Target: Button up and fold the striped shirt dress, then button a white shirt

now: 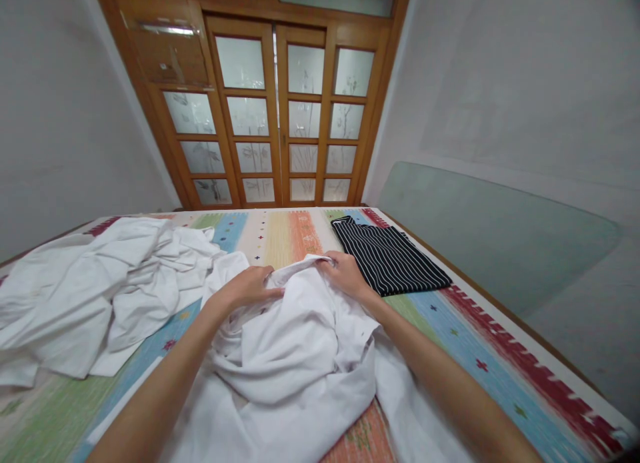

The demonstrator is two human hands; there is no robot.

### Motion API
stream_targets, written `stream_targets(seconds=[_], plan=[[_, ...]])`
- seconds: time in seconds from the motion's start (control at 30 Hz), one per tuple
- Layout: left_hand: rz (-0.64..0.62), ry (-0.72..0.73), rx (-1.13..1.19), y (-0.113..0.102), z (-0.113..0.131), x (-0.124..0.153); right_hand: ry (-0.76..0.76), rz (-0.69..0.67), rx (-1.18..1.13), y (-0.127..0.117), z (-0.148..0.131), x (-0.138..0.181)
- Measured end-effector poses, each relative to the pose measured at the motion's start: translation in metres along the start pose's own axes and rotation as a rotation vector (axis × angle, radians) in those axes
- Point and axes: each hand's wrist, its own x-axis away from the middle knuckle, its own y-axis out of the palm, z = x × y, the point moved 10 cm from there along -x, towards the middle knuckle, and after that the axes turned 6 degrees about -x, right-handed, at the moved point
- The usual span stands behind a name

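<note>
Behind the bed stood a wooden double door point(280, 110) with frosted glass panes, set between pale plastered walls. Nearer, a bedspread point(500, 370) striped in green, blue, orange and red, dotted with small star shapes, covered the whole surface from the door end down to the bottom of the view.

From the head camera, both bare forearms reached forward over the middle of the bed. A crumpled white garment point(295, 356) lay heaped there, spreading from between the arms down towards the bottom edge. The left hand point(250, 286) was curled closed on the far edge of this white garment, with the thumb pressed along the cloth and the fingers bent over a raised fold. The right hand point(345, 273) gripped the same far edge just beside it, fingers tucked into the fabric and knuckles up, so that a short ridge of cloth was stretched between the two hands.

To the left, a loose pile of white cloth point(95, 296) sprawled across the bedspread, rumpled and unfolded, its near edge close to the left forearm. To the right, just beyond the right hand, a folded dark garment with thin white stripes point(390, 256) lay flat near the bed's right edge, apart from the white heap.
</note>
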Motion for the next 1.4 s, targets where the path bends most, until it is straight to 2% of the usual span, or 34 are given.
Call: stream_targets(seconds=[0.07, 0.13, 0.23, 0.37, 0.5, 0.57, 0.73, 0.83, 0.97, 1.03, 1.13, 1.27, 1.33, 1.4], plan=[[0.071, 0.073, 0.126, -0.003, -0.001, -0.007, -0.06, -0.049, -0.008, 0.002, -0.006, -0.001], [0.12, 0.072, 0.224, -0.006, -0.009, -0.011, -0.099, -0.103, 0.042, 0.003, -0.009, -0.002], [0.279, -0.024, 0.366, -0.022, -0.03, -0.008, -0.071, -0.192, 0.125, 0.003, -0.005, -0.002], [0.529, -0.18, 0.549, -0.045, -0.054, 0.007, 0.061, -0.357, 0.17, 0.011, 0.012, 0.005], [0.652, -0.231, 0.551, -0.056, -0.057, 0.016, 0.107, -0.637, -0.012, 0.042, 0.013, 0.021], [0.665, -0.225, 0.517, -0.059, -0.055, 0.017, 0.102, -0.689, -0.15, 0.053, 0.007, 0.024], [0.616, -0.177, 0.437, -0.063, -0.049, 0.018, 0.096, -0.551, -0.477, 0.057, 0.002, 0.017], [0.6, -0.142, 0.412, -0.069, -0.046, 0.019, 0.128, -0.522, -0.532, 0.057, 0.006, 0.015], [0.518, -0.079, 0.315, -0.07, -0.045, 0.016, 0.144, -0.553, -0.398, 0.05, 0.013, 0.013], [0.417, -0.055, 0.239, -0.063, -0.048, 0.012, 0.123, -0.544, -0.261, 0.039, 0.015, 0.01], [0.257, -0.028, 0.205, -0.049, -0.057, 0.009, 0.109, -0.462, -0.09, 0.013, 0.017, 0.001], [0.132, -0.035, 0.356, -0.038, -0.072, 0.013, 0.159, -0.388, -0.064, -0.02, 0.016, -0.005], [0.06, -0.051, 0.451, -0.033, -0.077, 0.016, 0.22, -0.411, -0.087, -0.031, 0.019, -0.002], [0.014, -0.068, 0.566, -0.029, -0.079, 0.02, 0.297, -0.489, -0.127, -0.037, 0.023, 0.005]])
